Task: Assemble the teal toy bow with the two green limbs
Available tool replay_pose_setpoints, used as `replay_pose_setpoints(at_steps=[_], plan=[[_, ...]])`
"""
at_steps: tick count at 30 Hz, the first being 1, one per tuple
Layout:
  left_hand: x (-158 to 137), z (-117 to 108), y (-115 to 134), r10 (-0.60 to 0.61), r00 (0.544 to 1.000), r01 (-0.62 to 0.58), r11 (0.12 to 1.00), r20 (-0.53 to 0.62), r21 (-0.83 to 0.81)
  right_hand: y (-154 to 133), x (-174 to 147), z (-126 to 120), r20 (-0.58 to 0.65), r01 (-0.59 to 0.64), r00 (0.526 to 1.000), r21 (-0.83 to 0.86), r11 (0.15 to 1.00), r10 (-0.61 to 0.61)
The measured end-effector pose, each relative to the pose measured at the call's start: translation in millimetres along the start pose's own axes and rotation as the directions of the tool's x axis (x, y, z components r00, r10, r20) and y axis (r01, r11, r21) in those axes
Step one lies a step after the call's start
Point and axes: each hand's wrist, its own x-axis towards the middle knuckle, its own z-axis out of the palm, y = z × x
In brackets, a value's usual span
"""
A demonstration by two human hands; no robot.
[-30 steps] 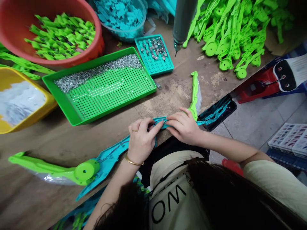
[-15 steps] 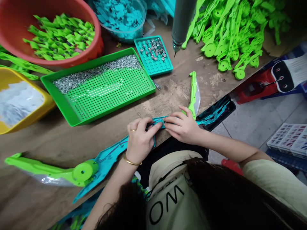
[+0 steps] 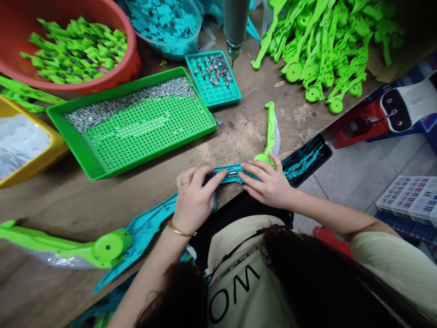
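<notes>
A long blue plastic shell point(image 3: 223, 178) lies along the front edge of the bench, with a small silvery metal part point(image 3: 233, 173) in its middle. My left hand point(image 3: 195, 195) grips the shell left of that part, thumb and forefinger close together. From the other side, my right hand point(image 3: 264, 181) holds the shell, its fingertips beside the metal part. A green arm with a clear film edge point(image 3: 272, 127) rises behind my right fingers. Left of my left wrist, another green arm point(image 3: 68, 246) joins a blue plastic piece point(image 3: 145, 230) with a thin wire on it.
A green perforated tray point(image 3: 146, 132) of screws and a small blue tray point(image 3: 223, 94) of metal bits lie ahead. A hanging screwdriver point(image 3: 235, 27) points down above the bench. Green parts point(image 3: 317, 54) pile up at back right; a red tub point(image 3: 131, 50) stands back left.
My fingers have drawn slightly apart, so the silvery part between them now shows. The whole scene has shifted a little left as the camera turned.
</notes>
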Motion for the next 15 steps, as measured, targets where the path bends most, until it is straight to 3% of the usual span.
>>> replay_pose_setpoints(at_steps=[6, 12, 15], plan=[[2, 0, -1, 0.033, 0.999, -0.033, 0.999, 0.005, 0.008, -1, 0, 0, 0.02, 0.0, 1.0, -0.031, 1.0, 0.0], [5, 0, -1, -0.003, 0.999, 0.005, 1.0, 0.055, -0.03, 7, 10, -6, 0.074, -0.054, 0.996, 0.157, 0.986, 0.043], [7, -9, -2, -0.058, 0.998, 0.062, 0.986, 0.03, -0.152, 9, 13, -7, 0.047, -0.06, 0.998, 0.183, 0.981, 0.052]])
